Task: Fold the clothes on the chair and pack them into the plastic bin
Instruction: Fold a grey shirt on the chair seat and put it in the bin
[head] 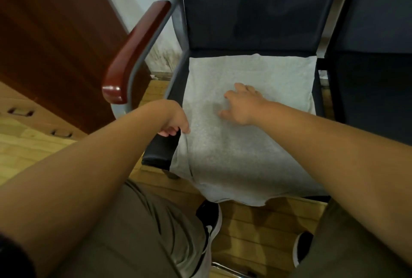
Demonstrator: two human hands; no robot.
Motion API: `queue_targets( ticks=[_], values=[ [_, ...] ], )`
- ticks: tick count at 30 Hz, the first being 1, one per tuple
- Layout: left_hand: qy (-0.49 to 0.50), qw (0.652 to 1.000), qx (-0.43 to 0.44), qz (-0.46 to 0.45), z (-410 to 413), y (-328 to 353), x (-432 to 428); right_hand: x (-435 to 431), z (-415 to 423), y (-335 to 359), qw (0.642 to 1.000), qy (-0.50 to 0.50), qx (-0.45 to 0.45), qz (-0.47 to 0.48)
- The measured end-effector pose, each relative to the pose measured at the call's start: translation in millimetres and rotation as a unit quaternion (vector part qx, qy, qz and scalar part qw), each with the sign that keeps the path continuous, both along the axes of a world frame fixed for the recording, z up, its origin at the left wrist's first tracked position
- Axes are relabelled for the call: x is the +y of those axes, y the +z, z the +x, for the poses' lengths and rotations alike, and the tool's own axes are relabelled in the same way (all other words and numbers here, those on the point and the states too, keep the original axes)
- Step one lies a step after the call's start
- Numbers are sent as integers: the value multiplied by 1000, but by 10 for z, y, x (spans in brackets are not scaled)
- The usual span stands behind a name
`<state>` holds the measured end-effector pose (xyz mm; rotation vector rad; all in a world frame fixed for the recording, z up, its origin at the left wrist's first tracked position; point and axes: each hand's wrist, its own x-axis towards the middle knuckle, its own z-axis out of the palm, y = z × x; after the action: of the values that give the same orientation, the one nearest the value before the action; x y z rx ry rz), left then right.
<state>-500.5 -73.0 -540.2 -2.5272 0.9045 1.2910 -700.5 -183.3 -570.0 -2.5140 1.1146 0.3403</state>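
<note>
A light grey garment (245,155) is spread flat over the seat of the dark chair (256,10), with its near hem hung over the front edge. Its left edge is gripped by the left hand (176,119) with curled fingers, probably so that side can be folded inward. The middle is pressed by the right hand (240,103), fingers spread, seemingly to keep the cloth anchored. No plastic bin is seen.

Cloth, metal and wood surfaces

Soft matt grey cloth garment (245,144) is spread over a dark fabric chair (256,10); the left armrest (138,52) is glossy red-brown wood on matt grey metal.
</note>
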Motion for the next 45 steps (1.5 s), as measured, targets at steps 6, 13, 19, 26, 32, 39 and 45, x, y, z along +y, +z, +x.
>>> queue_targets(
  ticks=[6,13,19,26,32,39,45],
  values=[
    [74,990,107,-60,-64,81,67,113,-93,-88,1000,16,21,12],
    [59,985,161,6,62,127,99,109,-76,-132,999,20,29,-3],
    [1,988,135,77,277,84,166,89,-75,-142,999,27,32,-9],
    [-57,993,32,95,349,64,196,81,-98,-179,999,30,31,-15],
    [-66,986,46,145,235,40,257,121,-168,-204,1000,13,-1,-10],
    [-158,974,-74,141,27,111,448,251,-465,53,1000,-22,-11,8],
    [-94,995,-17,-38,-251,269,737,672,-824,578,986,-99,-95,99]
  ],
)
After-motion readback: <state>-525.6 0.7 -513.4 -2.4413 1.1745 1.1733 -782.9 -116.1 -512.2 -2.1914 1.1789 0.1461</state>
